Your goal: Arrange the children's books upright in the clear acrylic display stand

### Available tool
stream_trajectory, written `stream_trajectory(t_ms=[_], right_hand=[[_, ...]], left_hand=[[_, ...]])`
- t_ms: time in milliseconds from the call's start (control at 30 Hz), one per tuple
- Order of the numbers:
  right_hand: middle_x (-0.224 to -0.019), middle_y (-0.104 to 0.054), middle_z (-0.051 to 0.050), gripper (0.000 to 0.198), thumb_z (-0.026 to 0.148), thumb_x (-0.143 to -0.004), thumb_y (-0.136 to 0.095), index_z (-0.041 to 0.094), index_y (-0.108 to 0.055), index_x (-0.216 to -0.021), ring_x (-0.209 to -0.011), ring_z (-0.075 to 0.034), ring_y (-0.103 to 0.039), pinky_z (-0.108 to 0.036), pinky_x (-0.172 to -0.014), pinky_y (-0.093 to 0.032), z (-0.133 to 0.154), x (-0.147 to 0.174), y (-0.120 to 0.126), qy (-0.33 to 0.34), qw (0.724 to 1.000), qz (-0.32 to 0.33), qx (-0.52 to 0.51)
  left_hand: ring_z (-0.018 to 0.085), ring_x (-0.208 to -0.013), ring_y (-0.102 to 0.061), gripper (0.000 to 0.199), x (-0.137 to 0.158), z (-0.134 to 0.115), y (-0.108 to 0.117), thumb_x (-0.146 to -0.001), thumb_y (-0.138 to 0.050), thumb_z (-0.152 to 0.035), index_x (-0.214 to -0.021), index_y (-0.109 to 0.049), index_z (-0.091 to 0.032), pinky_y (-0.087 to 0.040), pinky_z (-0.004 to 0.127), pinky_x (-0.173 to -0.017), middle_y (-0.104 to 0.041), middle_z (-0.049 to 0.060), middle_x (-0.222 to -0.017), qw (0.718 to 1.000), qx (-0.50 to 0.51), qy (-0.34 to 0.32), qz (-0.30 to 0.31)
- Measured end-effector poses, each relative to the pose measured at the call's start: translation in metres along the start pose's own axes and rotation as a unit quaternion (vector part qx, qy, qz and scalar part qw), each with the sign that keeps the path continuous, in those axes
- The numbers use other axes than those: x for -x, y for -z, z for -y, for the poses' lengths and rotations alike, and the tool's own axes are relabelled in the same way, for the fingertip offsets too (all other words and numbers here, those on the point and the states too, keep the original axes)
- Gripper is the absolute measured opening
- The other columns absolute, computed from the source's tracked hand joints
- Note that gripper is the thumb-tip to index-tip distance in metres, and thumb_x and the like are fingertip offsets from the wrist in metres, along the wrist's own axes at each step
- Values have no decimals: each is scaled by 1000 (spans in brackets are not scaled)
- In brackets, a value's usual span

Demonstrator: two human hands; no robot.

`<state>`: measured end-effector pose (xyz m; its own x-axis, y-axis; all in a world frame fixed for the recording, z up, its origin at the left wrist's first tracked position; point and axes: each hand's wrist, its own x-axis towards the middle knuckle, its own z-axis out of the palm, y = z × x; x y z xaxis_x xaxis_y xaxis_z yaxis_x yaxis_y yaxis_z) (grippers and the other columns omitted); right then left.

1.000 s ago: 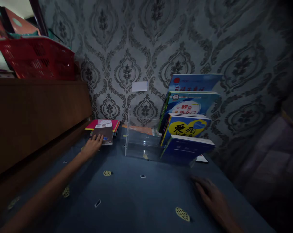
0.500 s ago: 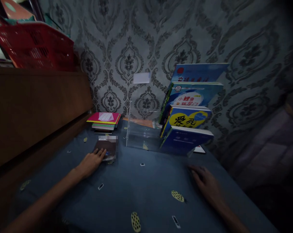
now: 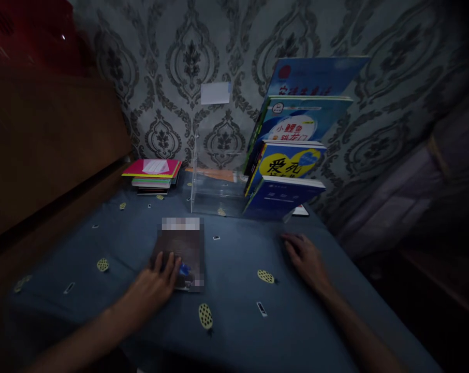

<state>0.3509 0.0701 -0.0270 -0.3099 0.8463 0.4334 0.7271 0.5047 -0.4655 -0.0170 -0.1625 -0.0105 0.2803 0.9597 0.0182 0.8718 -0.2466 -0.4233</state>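
My left hand (image 3: pixel 162 277) lies with fingers spread on the cover of a dark brown book (image 3: pixel 180 243), part of which is pixelated. The book lies flat on the cloth-covered table (image 3: pixel 238 305). My right hand (image 3: pixel 304 259) rests on the cloth to the right, fingers loosely stretched and a little apart, with nothing in it. Beyond that hand, a clear acrylic rack (image 3: pixel 219 207) carries several upright books, among them a dark blue book (image 3: pixel 283 199) in front, a blue and yellow book (image 3: pixel 289 160), and taller blue books (image 3: pixel 316 77) behind.
A stack of books and booklets (image 3: pixel 152 176) with a pink top lies at the back left. A wooden cabinet (image 3: pixel 52 150) borders the left, with a red basket (image 3: pixel 32 36) on it. Patterned wallpaper (image 3: pixel 191 57) closes the back, and a pale draped cloth (image 3: pixel 397 191) hangs at right.
The brown book has slid nearer to me and a little to the right under my left hand. The view has tilted down. My right hand stays on the table, near the rack.
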Motion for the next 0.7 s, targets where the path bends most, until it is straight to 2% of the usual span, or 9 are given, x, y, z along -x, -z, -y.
stream_trajectory(t_ms=[133, 333, 467, 600, 700], right_hand=[[-102, -69, -11, 35, 30, -91, -42, 19, -71, -105, -94, -25, -65, -39, -86, -52, 8, 2, 0, 16, 999, 28, 3], [-104, -71, -12, 32, 31, -93, -45, 18, -71, -107, -98, -27, -67, -45, -90, -53, 39, 5, -5, 77, 992, 61, -76], [-118, -71, -11, 33, 27, -97, -43, 20, -70, -115, -111, -25, -65, -45, -100, -50, 97, -5, -26, 162, 968, 119, -150], [-137, -62, -10, 39, 23, -99, -39, 16, -62, -130, -131, -21, -53, -41, -112, -42, 172, -24, -65, 256, 918, 241, -182], [-148, -51, -9, 42, 26, -100, -38, 16, -54, -139, -138, -19, -46, -39, -115, -37, 206, -39, -96, 297, 892, 299, -164]], left_hand=[[42, -126, -55, 57, -12, -22, 11, -89, -40, -5, -146, -46, -11, -57, 50, -84, -53, 25, -141, 999, 11, -36, -21], [41, -130, -51, 56, -50, -23, 29, -91, -39, -6, -147, -41, -8, -52, 53, -92, -52, 26, -141, 995, 53, -81, -21], [40, -128, -53, 50, -60, -22, 35, -93, -44, -13, -143, -43, -6, -48, 52, -96, -53, 26, -139, 991, 57, -118, -30], [35, -126, -54, 39, -60, -21, 38, -97, -49, -28, -132, -52, -11, -45, 49, -101, -60, 20, -130, 988, 81, -114, -69], [33, -119, -58, 37, -57, -18, 38, -98, -50, -35, -126, -56, -12, -46, 48, -100, -64, 18, -121, 984, 103, -117, -84]])
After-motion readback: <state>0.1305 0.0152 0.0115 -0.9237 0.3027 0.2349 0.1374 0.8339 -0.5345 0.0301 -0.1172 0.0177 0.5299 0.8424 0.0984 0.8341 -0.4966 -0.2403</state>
